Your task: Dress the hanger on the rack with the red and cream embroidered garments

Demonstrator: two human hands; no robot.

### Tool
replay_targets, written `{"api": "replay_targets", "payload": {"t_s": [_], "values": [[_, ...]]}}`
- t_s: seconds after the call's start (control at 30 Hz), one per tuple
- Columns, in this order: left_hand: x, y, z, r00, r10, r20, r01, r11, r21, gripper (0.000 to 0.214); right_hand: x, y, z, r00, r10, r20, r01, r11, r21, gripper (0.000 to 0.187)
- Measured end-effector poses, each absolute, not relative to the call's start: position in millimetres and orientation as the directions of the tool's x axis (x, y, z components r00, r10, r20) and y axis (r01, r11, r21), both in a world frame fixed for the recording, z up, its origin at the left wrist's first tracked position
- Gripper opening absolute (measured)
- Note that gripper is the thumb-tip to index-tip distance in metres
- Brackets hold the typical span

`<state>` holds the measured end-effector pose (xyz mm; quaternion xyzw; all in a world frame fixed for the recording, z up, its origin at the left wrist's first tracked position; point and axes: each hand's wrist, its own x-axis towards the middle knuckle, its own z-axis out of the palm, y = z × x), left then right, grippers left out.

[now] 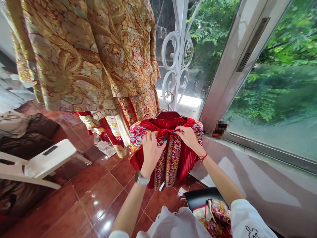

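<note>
Two hands, left hand [151, 149] and right hand [187, 136], pinch the red skirt's [170, 155] waistband between them.

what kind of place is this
Probably a bridal or costume dress shop by a window: gold embroidered robes hang overhead, both hands work a red embroidered skirt on a hanger, and more red garments lie below.
</note>
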<state>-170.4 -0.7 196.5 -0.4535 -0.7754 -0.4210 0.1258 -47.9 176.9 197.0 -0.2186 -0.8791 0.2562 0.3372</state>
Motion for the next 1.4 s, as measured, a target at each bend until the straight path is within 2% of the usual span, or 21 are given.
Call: {"api": "replay_targets", "payload": {"t_s": [0.07, 0.1, 0.17, 0.27, 0.3, 0.4, 0.53, 0.63, 0.77, 0.87, 0.97, 1.03, 1.1, 1.17, 1.23, 1.3, 1.4], "values": [[-175.5, 23.0, 192.6, -0.561, 0.626, 0.541, 0.804, 0.255, 0.538, 0.017, -45.0, 174.9, 196.6, -0.676, 0.561, 0.478, 0.191, 0.76, -0.621, 0.015], [-178.5, 27.9, 190.1, -0.572, 0.642, 0.511, 0.782, 0.24, 0.575, 0.011, -43.5, 173.8, 196.2, -0.674, 0.563, 0.478, 0.18, 0.753, -0.633, 0.014], [-182.7, 27.6, 185.7, -0.593, 0.669, 0.449, 0.7, 0.153, 0.697, 0.005, -40.8, 171.6, 195.0, -0.664, 0.57, 0.483, 0.162, 0.741, -0.652, 0.014], [-184.5, 18.2, 183.4, -0.618, 0.704, 0.35, 0.457, -0.041, 0.888, 0.004, -38.3, 167.4, 195.3, -0.643, 0.592, 0.487, 0.158, 0.724, -0.671, 0.012], [-185.0, 15.9, 184.4, -0.6, 0.741, 0.302, 0.363, -0.084, 0.928, 0.006, -37.7, 166.0, 196.7, -0.64, 0.596, 0.485, 0.152, 0.717, -0.68, 0.012], [-189.1, 13.8, 194.5, -0.513, 0.849, 0.129, 0.06, -0.114, 0.992, 0.03, -36.1, 162.2, 206.8, -0.671, 0.573, 0.47, 0.098, 0.696, -0.711, 0.017], [-200.1, 12.3, 216.1, -0.544, 0.838, 0.042, -0.259, -0.216, 0.941, 0.044, -34.5, 158.4, 227.2, -0.702, 0.553, 0.449, -0.004, 0.628, -0.778, 0.021], [-207.5, 8.2, 220.5, -0.546, 0.838, -0.009, -0.331, -0.206, 0.921, 0.046, -33.6, 157.1, 233.1, -0.664, 0.6, 0.446, -0.079, 0.537, -0.84, 0.014], [-212.8, 4.9, 210.3, -0.536, 0.838, -0.101, -0.401, -0.148, 0.904, 0.049, -28.7, 158.1, 223.3, -0.597, 0.689, 0.412, -0.059, 0.475, -0.878, 0.011], [-215.5, 5.3, 206.1, -0.416, 0.898, -0.143, -0.516, -0.104, 0.85, 0.037, -19.3, 159.8, 215.6, -0.674, 0.603, 0.427, -0.045, 0.543, -0.838, 0.012], [-215.5, 6.9, 199.3, -0.199, 0.956, -0.217, -0.665, 0.031, 0.746, 0.016, -9.2, 161.6, 208.8, -0.79, 0.471, 0.393, 0.076, 0.711, -0.699, 0.025], [-212.3, 8.4, 189.0, -0.091, 0.964, -0.249, -0.705, 0.115, 0.7, 0.012, -6.3, 162.0, 202.1, -0.764, 0.505, 0.401, 0.234, 0.797, -0.557, 0.027], [-207.0, 9.3, 177.3, 0.032, 0.964, -0.265, -0.688, 0.214, 0.694, 0.013, -7.2, 161.4, 194.6, -0.689, 0.561, 0.458, 0.369, 0.816, -0.445, 0.028], [-201.8, 8.0, 170.1, 0.17, 0.95, -0.262, -0.617, 0.31, 0.723, 0.014, -10.8, 159.8, 188.6, -0.633, 0.581, 0.512, 0.416, 0.813, -0.408, 0.03], [-198.9, 4.4, 170.9, 0.219, 0.947, -0.234, -0.541, 0.317, 0.779, 0.017, -16.6, 157.2, 185.6, -0.577, 0.597, 0.557, 0.399, 0.802, -0.445, 0.031], [-199.3, 0.0, 178.3, 0.13, 0.977, -0.171, -0.492, 0.213, 0.844, 0.021, -25.4, 153.8, 185.3, -0.47, 0.634, 0.614, 0.364, 0.773, -0.519, 0.027], [-203.0, -1.7, 192.8, -0.108, 0.993, -0.045, -0.399, -0.002, 0.917, 0.035, -45.2, 149.3, 187.7, -0.239, 0.684, 0.689, 0.277, 0.728, -0.627, 0.025]]}}
